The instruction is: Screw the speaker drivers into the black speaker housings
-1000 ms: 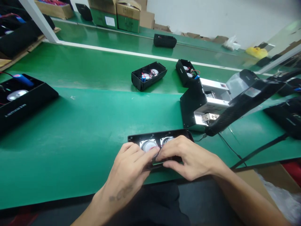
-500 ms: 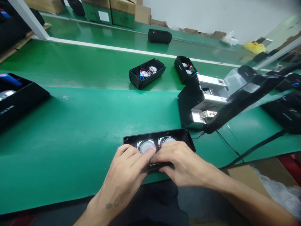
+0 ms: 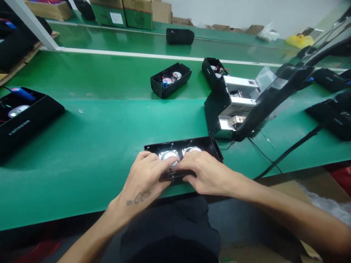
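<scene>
A black speaker housing point(image 3: 153, 148) lies open side up near the front edge of the green bench, with two round speaker drivers inside. My left hand point(image 3: 148, 170) grips its left end, the thumb reaching over the near driver point(image 3: 169, 157). My right hand point(image 3: 204, 171) closes on the front wall, with fingers inside the housing and the thumb outside below. The fingertips of both hands meet around the middle of the front wall. Whatever lies under them is hidden. The second driver point(image 3: 193, 149) is partly covered by my right hand.
A silver-and-black bench machine point(image 3: 233, 106) stands behind to the right, crossed by a black arm point(image 3: 274, 95). Other open housings sit on the bench: one at left point(image 3: 30, 128), one in the middle point(image 3: 170, 82), one beside the machine point(image 3: 210, 69). Cartons point(image 3: 137, 14) line the back.
The view has shifted, so the bench items appear a little displaced. Both hands stay on the housing, their fingertips still together at its front wall.
</scene>
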Demonstrator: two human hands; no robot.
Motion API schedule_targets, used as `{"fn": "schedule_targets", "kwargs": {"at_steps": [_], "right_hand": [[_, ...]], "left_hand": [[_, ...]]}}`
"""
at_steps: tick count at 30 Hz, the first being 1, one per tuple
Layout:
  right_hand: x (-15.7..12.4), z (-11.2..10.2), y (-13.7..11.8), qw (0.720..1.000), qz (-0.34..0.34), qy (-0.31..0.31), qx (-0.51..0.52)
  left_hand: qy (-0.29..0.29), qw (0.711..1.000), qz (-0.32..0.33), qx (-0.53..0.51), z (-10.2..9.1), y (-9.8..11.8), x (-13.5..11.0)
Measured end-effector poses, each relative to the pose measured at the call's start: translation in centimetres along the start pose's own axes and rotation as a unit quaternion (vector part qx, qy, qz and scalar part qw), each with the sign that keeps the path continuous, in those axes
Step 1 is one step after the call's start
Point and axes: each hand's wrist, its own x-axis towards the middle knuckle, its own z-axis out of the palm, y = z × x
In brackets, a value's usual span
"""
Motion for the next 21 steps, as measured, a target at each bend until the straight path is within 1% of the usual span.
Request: {"fn": "schedule_targets", "kwargs": {"at_steps": [3, 5, 8, 10, 12, 14, 15, 16, 18, 21], "right_hand": [[-0.4, 0.3, -0.2, 1.0, -0.006, 0.006, -0.015], [-0.4, 0.4, -0.1, 1.0, -0.005, 0.012, -0.003], [0.0, 0.7, -0.1, 1.0, -0.008, 0.012, 0.015], [0.3, 0.8, -0.3, 1.0, -0.009, 0.005, -0.024], [0.6, 0.6, -0.7, 0.995, 0.004, 0.01, -0.103], [1.3, -0.2, -0.8, 0.986, 0.019, 0.029, -0.161], [1.7, -0.9, -0.8, 0.986, 0.024, 0.035, -0.164], [2.3, -1.7, -0.7, 0.988, 0.029, 0.033, -0.148], [3.6, -3.3, -0.2, 0.996, 0.045, 0.009, -0.081], [5.4, -5.1, 0.6, 0.995, 0.093, -0.031, 0.005]], "left_hand": [[0.005, 1.0, -0.007, 0.0, 0.2, 0.0, 0.0], [0.008, 1.0, -0.003, 0.003, 0.2, 0.0, -0.1], [-0.002, 1.0, -0.003, 0.001, 0.0, -0.1, 0.0], [-0.02, 1.0, -0.02, -0.012, -0.4, -0.2, 0.5], [-0.051, 0.996, -0.051, -0.044, -1.1, -0.7, 1.7], [-0.095, 0.986, -0.093, -0.099, -2.0, -1.5, 3.5], [-0.116, 0.978, -0.118, -0.13, -2.5, -2.0, 4.5], [-0.135, 0.968, -0.143, -0.157, -2.9, -2.5, 5.5], [-0.168, 0.95, -0.183, -0.192, -3.8, -3.5, 7.3], [-0.204, 0.936, -0.204, -0.201, -4.5, -4.5, 8.9]]}}
